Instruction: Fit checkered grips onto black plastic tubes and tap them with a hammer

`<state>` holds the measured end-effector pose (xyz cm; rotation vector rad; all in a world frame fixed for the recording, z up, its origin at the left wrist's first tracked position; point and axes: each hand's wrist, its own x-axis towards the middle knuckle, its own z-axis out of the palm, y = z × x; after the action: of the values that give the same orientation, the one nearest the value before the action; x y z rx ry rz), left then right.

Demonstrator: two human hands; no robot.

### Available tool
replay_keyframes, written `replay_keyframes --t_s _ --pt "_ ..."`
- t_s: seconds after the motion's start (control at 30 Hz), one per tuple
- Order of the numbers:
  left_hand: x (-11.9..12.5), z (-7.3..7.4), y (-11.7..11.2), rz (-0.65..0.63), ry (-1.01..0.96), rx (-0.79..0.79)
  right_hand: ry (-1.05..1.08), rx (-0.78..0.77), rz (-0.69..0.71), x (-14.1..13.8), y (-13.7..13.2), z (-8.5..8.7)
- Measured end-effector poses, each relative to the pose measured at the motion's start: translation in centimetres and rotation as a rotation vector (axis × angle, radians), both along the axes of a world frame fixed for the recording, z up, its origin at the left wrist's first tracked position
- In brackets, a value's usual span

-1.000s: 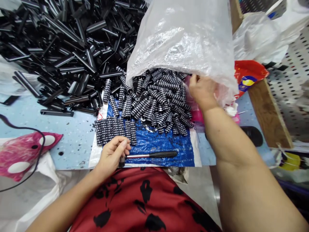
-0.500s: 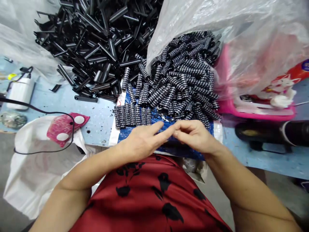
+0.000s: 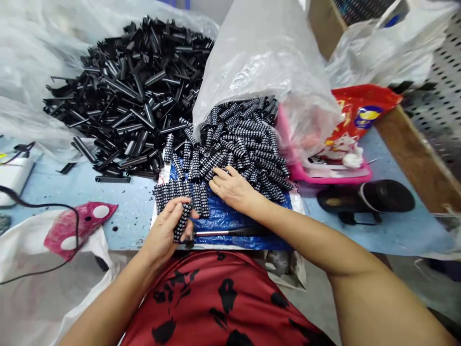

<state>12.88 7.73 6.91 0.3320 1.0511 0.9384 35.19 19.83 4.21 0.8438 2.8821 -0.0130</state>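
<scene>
Held upright and slightly tilted, a black tube with a white dotted pattern (image 3: 182,222) is in my left hand (image 3: 166,228), whose fingers and thumb close around it. My right hand (image 3: 234,190) reaches over the front of a heap of the same patterned tubes (image 3: 248,139); its fingers are apart, and the fingertips touch the heap. Whether they grip a tube is hard to see. Beside my left hand, several patterned tubes stand in a neat row (image 3: 201,199) on a blue plastic sheet (image 3: 223,221). A hammer (image 3: 230,232) lies across the sheet's near part.
Loose black plastic pieces (image 3: 137,105) form a large pile at the back left. A clear plastic bag (image 3: 252,57) covers part of the tube heap. To the right are a pink tray (image 3: 331,179), a red snack packet (image 3: 363,110) and a black flask (image 3: 367,199). A cable (image 3: 43,206) crosses the left side.
My hands, close together half a second ago, have moved apart. The left now holds a patterned tube, and the right has gone to the heap. The hammer shows, and the camera view has shifted.
</scene>
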Motion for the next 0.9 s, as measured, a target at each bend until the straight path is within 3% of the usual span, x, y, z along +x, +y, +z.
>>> replay_keyframes --t_s 0.1,0.2,0.33,0.4,0.47,0.63,0.8,0.9 --pt "-0.3 -0.3 -0.2 0.031 0.023 -0.006 -0.026 -0.079 0.006 0.2 0.7 0.5" --pt "-0.3 -0.5 -0.1 0.028 0.023 -0.002 0.229 -0.250 -0.120 1.0 0.2 1.1" --pt "0.3 -0.2 0.4 -0.012 0.019 -0.013 0.903 -0.716 -0.633 2.0 -2.6 0.9" --pt "0.7 -0.2 0.6 -0.039 0.002 -0.019 1.080 -1.019 -0.893 2.2 -4.5 0.6" --pt "1.2 -0.1 0.8 -0.072 -0.011 -0.007 1.148 -1.217 -1.030 2.1 -6.1 0.5" --pt "3.3 0.2 1.1 -0.173 -0.026 0.054 1.397 -1.220 -1.121 0.7 -8.0 1.3" --pt "5.0 0.2 0.7 -0.232 -0.027 0.109 1.539 -1.555 -1.144 -0.4 -8.7 2.0" --pt "5.1 -0.1 0.2 -0.228 -0.024 0.108 1.555 -1.652 -1.148 -0.4 -9.1 2.0"
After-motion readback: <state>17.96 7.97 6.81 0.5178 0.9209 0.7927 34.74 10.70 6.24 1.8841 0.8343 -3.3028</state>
